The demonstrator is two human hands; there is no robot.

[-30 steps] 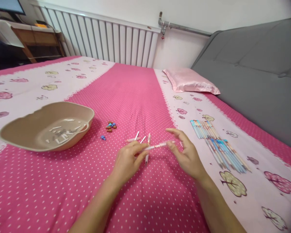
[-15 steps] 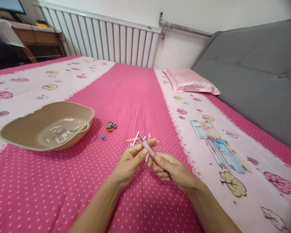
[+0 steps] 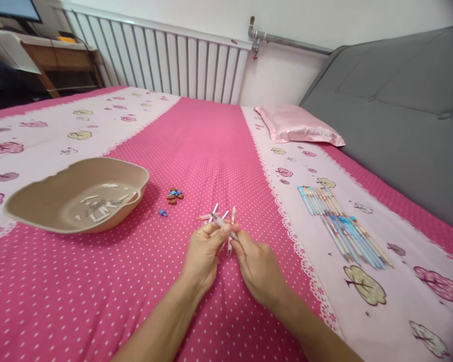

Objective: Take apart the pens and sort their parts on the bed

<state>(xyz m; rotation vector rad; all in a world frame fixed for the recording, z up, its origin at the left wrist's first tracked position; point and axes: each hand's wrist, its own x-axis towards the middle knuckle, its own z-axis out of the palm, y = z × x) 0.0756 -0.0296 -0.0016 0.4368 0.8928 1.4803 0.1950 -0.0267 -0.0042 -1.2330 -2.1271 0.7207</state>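
A pale, translucent pen (image 3: 219,220) with a dark tip is held between both hands, pointing up and to the left. My left hand (image 3: 204,254) is closed on its front part. My right hand (image 3: 258,261) pinches the rear end, and the fingers hide that end. Just beyond and beneath the hands, pale pen parts and white sticks (image 3: 215,207) lie on the pink dotted bedspread (image 3: 196,151). Another pen piece (image 3: 229,247) with a dark tip shows below, between the hands.
On the left stands a beige basin (image 3: 49,201) holding white scraps. Small brown and blue pieces (image 3: 174,195) form a pile beside it, with a single blue piece (image 3: 162,213) nearer me. Rows of pens (image 3: 353,239) lie on the right. Farther back is a pink pillow (image 3: 298,125).
My right hand has turned over, its back now facing up, and has closed further on the pen's rear end. The hands and pen have shifted slightly, with the pen held flatter.
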